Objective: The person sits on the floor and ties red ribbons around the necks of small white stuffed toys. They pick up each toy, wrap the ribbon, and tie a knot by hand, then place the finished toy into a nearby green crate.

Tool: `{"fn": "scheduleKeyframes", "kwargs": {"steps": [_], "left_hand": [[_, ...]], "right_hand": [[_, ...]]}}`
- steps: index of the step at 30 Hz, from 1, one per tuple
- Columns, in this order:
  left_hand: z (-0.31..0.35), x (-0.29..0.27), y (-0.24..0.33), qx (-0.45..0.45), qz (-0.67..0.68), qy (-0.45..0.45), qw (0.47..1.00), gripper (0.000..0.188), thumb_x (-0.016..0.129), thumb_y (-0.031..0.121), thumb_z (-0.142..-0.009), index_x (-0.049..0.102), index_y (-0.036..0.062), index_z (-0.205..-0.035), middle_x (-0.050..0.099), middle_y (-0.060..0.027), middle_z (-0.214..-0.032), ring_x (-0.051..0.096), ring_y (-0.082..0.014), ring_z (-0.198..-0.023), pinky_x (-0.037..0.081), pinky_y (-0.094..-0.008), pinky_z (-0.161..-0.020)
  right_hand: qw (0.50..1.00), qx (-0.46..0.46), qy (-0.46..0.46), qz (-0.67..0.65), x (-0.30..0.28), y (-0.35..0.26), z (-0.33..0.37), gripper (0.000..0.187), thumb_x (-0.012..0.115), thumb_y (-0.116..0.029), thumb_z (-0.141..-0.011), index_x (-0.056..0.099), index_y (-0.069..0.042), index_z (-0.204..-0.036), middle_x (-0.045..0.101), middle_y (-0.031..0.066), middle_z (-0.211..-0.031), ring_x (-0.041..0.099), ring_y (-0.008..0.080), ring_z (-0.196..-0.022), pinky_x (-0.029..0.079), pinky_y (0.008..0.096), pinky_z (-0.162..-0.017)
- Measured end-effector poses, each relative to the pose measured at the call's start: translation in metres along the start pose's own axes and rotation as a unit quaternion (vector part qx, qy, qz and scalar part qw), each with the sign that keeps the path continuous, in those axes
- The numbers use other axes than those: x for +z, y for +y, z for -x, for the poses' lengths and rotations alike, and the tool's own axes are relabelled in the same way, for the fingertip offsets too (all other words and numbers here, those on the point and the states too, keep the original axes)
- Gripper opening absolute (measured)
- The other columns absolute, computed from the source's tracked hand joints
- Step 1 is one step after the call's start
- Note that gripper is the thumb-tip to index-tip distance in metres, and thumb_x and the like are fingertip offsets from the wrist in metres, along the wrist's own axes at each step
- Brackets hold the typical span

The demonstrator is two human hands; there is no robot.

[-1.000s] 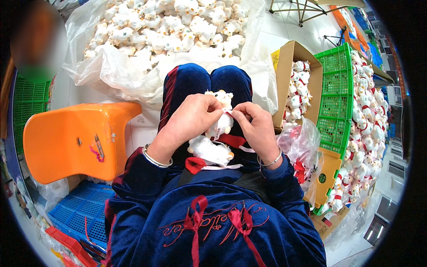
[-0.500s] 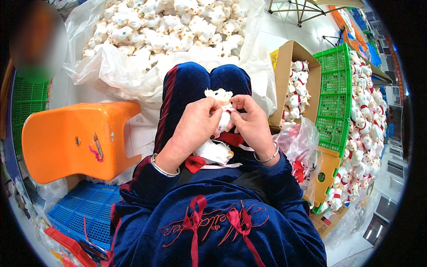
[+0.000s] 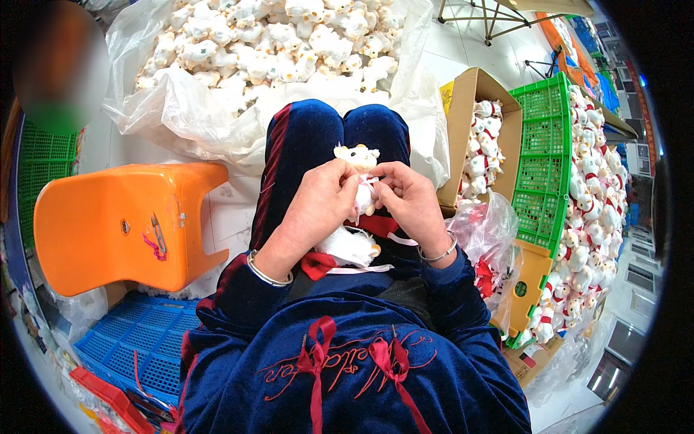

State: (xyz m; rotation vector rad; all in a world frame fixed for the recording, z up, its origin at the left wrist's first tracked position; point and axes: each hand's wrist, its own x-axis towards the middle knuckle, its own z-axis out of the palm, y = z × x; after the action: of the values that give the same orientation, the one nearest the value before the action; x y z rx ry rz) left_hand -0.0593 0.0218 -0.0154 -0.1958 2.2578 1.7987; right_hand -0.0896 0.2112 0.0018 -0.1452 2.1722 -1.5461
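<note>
Above my lap, a small white plush toy (image 3: 357,155) with tan ears stands head up between my hands. A thin pale ribbon (image 3: 367,180) lies at its neck. My left hand (image 3: 322,199) is closed in a pinch on the toy's left side at the neck. On the other side, my right hand (image 3: 410,199) has its thumb and forefinger at the ribbon; their exact grip is partly hidden. Nearer my waist a second white plush toy (image 3: 348,247) lies on its side, with red cloth (image 3: 316,266) and a pale ribbon strip beside it.
A large plastic sheet (image 3: 173,108) holds a heap of white plush toys ahead. To the left stand an orange stool (image 3: 108,231) with small snips on it and a blue crate (image 3: 137,347). On the right are a cardboard box (image 3: 510,126) of toys and a green crate (image 3: 538,159).
My right hand has shifted slightly to the right, its fingers moving at the ribbon. The left hand keeps its hold, and the toy stays almost in place.
</note>
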Motion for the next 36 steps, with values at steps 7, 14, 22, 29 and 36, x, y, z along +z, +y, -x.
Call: {"fn": "scheduleKeyframes", "kwargs": {"steps": [7, 14, 22, 29, 36], "left_hand": [[0.001, 0.0, 0.005, 0.013, 0.01, 0.004, 1.0, 0.018, 0.068, 0.014, -0.096, 0.069, -0.0042, -0.095, 0.071, -0.0094, -0.082, 0.067, -0.0116, -0.066, 0.054, -0.028, -0.06], [0.0, 0.0, 0.002, -0.003, 0.014, 0.01, 1.0, 0.016, 0.068, 0.014, -0.098, 0.07, -0.0019, -0.097, 0.069, -0.0031, -0.078, 0.061, -0.0043, -0.061, 0.049, -0.022, -0.054], [0.001, -0.003, 0.005, -0.033, 0.087, -0.013, 0.996, 0.017, 0.067, 0.014, -0.098, 0.07, -0.0028, -0.099, 0.069, -0.0032, -0.076, 0.061, -0.0043, -0.06, 0.049, -0.0222, -0.054], [0.002, -0.008, 0.006, -0.019, 0.106, -0.029, 0.994, 0.019, 0.065, 0.015, -0.099, 0.07, -0.0026, -0.105, 0.068, -0.0021, -0.074, 0.062, -0.0048, -0.061, 0.049, -0.0227, -0.056], [0.004, -0.009, 0.012, -0.046, 0.093, -0.03, 0.994, 0.017, 0.065, 0.011, -0.098, 0.069, -0.0049, -0.095, 0.07, -0.0076, -0.076, 0.065, -0.0075, -0.062, 0.053, -0.0253, -0.058]], "right_hand": [[0.998, -0.043, -0.005, 0.043, -0.002, 0.008, -0.002, 0.021, 0.065, -0.003, -0.095, 0.068, 0.002, -0.114, 0.072, 0.0073, -0.083, 0.069, 0.0099, -0.076, 0.056, 0.0258, -0.069], [0.999, -0.036, -0.017, -0.023, -0.007, 0.009, -0.003, 0.019, 0.063, 0.0, -0.096, 0.068, 0.002, -0.114, 0.073, 0.0078, -0.086, 0.07, 0.0104, -0.079, 0.057, 0.0256, -0.069], [0.995, -0.088, -0.017, 0.046, -0.006, 0.011, -0.006, 0.017, 0.07, -0.005, -0.094, 0.069, 0.002, -0.11, 0.072, 0.0075, -0.081, 0.069, 0.0104, -0.074, 0.055, 0.0256, -0.067], [0.993, -0.093, 0.005, 0.069, -0.001, 0.011, -0.006, 0.014, 0.07, -0.009, -0.095, 0.068, 0.002, -0.102, 0.071, 0.0086, -0.08, 0.065, 0.0103, -0.07, 0.053, 0.0262, -0.063], [0.999, -0.045, 0.008, 0.016, 0.004, 0.01, -0.004, 0.015, 0.07, -0.012, -0.096, 0.067, 0.003, -0.098, 0.069, 0.0063, -0.078, 0.063, 0.0081, -0.071, 0.052, 0.0257, -0.064]]}}
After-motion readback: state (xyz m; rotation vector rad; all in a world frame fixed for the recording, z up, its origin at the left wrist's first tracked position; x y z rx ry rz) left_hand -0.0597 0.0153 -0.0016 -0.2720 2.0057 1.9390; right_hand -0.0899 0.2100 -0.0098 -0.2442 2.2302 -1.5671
